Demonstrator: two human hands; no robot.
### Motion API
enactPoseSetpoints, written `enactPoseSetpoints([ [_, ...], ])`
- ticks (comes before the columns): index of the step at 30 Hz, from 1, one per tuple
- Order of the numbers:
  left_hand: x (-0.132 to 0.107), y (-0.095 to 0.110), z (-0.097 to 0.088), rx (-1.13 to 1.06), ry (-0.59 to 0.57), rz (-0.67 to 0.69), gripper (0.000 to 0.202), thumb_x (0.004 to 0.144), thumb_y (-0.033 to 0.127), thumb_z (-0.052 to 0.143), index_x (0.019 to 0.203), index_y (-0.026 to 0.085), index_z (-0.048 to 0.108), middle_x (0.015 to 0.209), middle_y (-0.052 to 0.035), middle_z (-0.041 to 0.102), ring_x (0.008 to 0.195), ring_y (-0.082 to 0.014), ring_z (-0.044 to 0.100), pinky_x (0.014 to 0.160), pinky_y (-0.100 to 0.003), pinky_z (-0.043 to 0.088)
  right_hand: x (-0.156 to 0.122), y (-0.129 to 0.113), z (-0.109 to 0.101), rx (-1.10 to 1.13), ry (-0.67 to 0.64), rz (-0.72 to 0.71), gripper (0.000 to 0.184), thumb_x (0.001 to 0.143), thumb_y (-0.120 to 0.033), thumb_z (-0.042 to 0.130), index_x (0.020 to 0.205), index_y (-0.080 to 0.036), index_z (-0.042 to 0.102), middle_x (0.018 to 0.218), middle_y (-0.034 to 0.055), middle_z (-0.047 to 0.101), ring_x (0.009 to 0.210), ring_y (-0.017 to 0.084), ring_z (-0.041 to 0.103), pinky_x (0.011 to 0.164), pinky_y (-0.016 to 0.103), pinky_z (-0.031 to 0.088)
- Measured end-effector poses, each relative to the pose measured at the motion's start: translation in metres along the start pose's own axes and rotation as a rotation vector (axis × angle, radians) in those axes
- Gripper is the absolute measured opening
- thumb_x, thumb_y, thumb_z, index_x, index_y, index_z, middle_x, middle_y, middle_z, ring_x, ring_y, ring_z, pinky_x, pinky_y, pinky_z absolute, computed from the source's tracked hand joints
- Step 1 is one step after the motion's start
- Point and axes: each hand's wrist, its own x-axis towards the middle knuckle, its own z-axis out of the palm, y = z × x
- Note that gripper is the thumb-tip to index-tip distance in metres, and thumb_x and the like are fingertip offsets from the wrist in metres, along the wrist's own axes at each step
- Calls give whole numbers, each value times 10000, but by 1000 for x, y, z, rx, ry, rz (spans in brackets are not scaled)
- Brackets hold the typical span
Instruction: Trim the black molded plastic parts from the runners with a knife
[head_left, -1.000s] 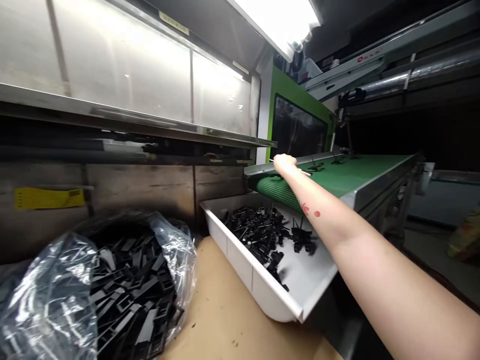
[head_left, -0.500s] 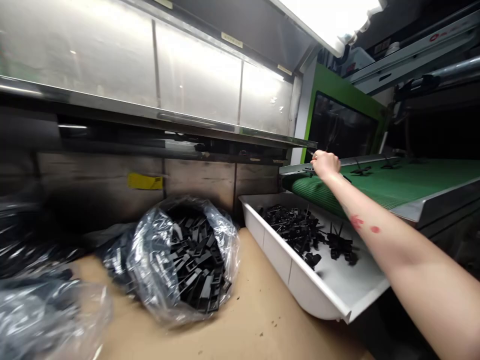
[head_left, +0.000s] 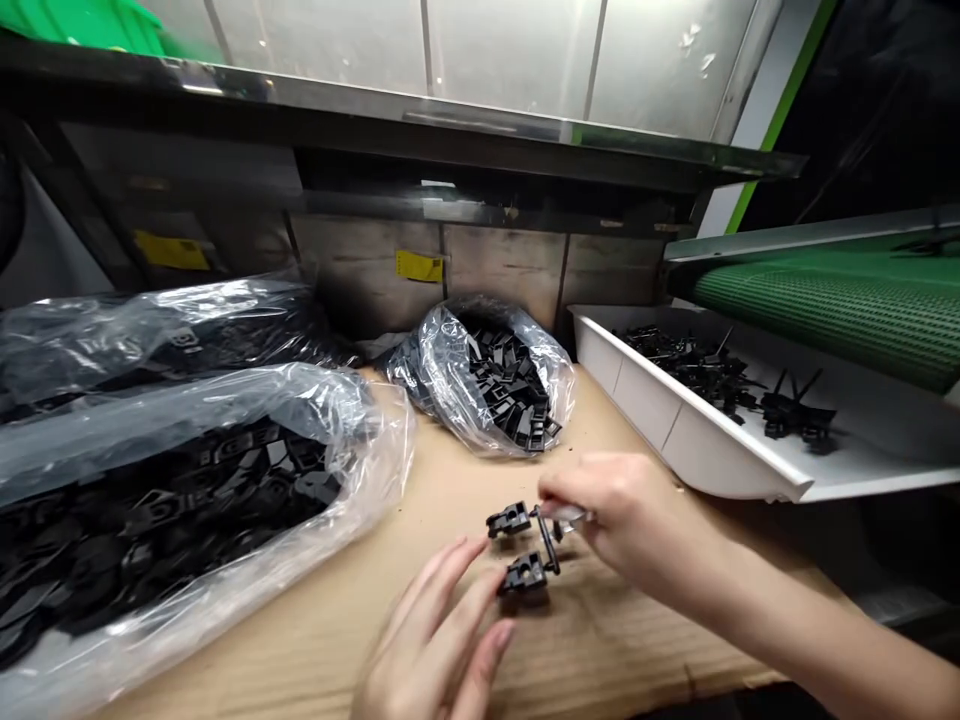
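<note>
A black plastic moulding, two blocky parts joined by a thin runner, is over the cardboard-brown tabletop. My right hand is closed at the runner's right side, pinching it. A small pale, shiny thing shows by its fingers; I cannot make out what it is. My left hand comes from below with fingers stretched and apart. Its fingertips are at the left ends of the two blocky parts, seemingly touching them.
Ahead stands a clear bag of black parts; a larger open bag of them lies left. At right, a white tray with black mouldings sits below a green conveyor belt. A metal shelf edge crosses above.
My right hand has come back from the conveyor's end to the tabletop, where a black moulding is now in it. My left hand has entered view. The camera has turned left and down.
</note>
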Motion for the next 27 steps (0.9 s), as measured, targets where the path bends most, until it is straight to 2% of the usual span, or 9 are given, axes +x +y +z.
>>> enactPoseSetpoints([
  [2, 3, 0, 0, 79, -136, 60, 317, 873, 277, 468, 1175, 207, 538, 1279, -118, 522, 1132, -281, 520, 885, -418, 489, 2, -5, 17, -19, -63, -46, 160, 733, -24, 562, 699, -163, 634, 642, 1, 630, 604, 124, 552, 542, 232, 393],
  [4, 8, 2, 2, 111, -237, 75, 315, 880, 249, 440, 1176, 212, 542, 1268, -111, 536, 1121, -280, 532, 860, -452, 498, 11, -8, 24, -36, -132, -84, 114, 788, -116, 563, 687, -149, 602, 647, -10, 608, 617, 117, 554, 566, 246, 418],
  [5, 11, 3, 3, 110, -271, 62, 314, 882, 216, 422, 1170, 215, 546, 1253, -99, 552, 1112, -272, 541, 864, -465, 492, 16, -10, 25, -40, -172, -105, 147, 819, -178, 552, 680, -144, 588, 647, -19, 598, 616, 109, 558, 577, 253, 434],
  [8, 18, 7, 6, 89, -327, 1, 355, 871, 139, 399, 1190, 215, 534, 1240, -83, 567, 1127, -248, 529, 898, -452, 472, 32, -18, 24, -29, -277, -136, 237, 854, -298, 527, 687, -136, 574, 667, -30, 596, 602, 88, 572, 584, 257, 469],
  [11, 18, 7, 8, 111, -306, 15, 366, 868, 153, 412, 1220, 184, 507, 1230, -90, 575, 1108, -249, 548, 894, -453, 477, 35, -16, 19, 13, -256, -54, 211, 847, -276, 537, 696, -140, 591, 663, -25, 614, 601, 92, 581, 586, 256, 468],
  [15, 11, 3, 9, 180, -275, 83, 343, 879, 225, 431, 1211, 182, 508, 1229, -59, 575, 1084, -252, 568, 862, -478, 498, 6, 9, 10, 124, -115, 128, 110, 803, -214, 581, 703, -204, 626, 626, -50, 627, 580, 82, 565, 556, 193, 422],
  [19, 8, 1, 10, 243, -295, 86, 335, 876, 273, 454, 1197, 203, 522, 1256, -31, 549, 1124, -270, 532, 864, -497, 494, -32, 28, 1, 143, -14, 286, 164, 810, -233, 547, 659, -199, 601, 614, -20, 607, 540, 113, 526, 509, 229, 388],
  [23, 6, 0, 11, 243, -286, 82, 356, 873, 287, 456, 1214, 198, 511, 1236, -38, 570, 1130, -290, 521, 864, -508, 487, -50, 27, -2, 150, -19, 321, 177, 804, -234, 521, 637, -208, 576, 612, -1, 587, 561, 141, 515, 520, 261, 376],
  [27, 4, 0, 10, 230, -262, 81, 349, 873, 275, 459, 1210, 195, 507, 1211, -42, 594, 1123, -296, 522, 878, -525, 461, -62, 25, 8, 131, -52, 337, 201, 798, -181, 480, 603, -211, 520, 608, 3, 557, 604, 159, 513, 535, 280, 365],
])
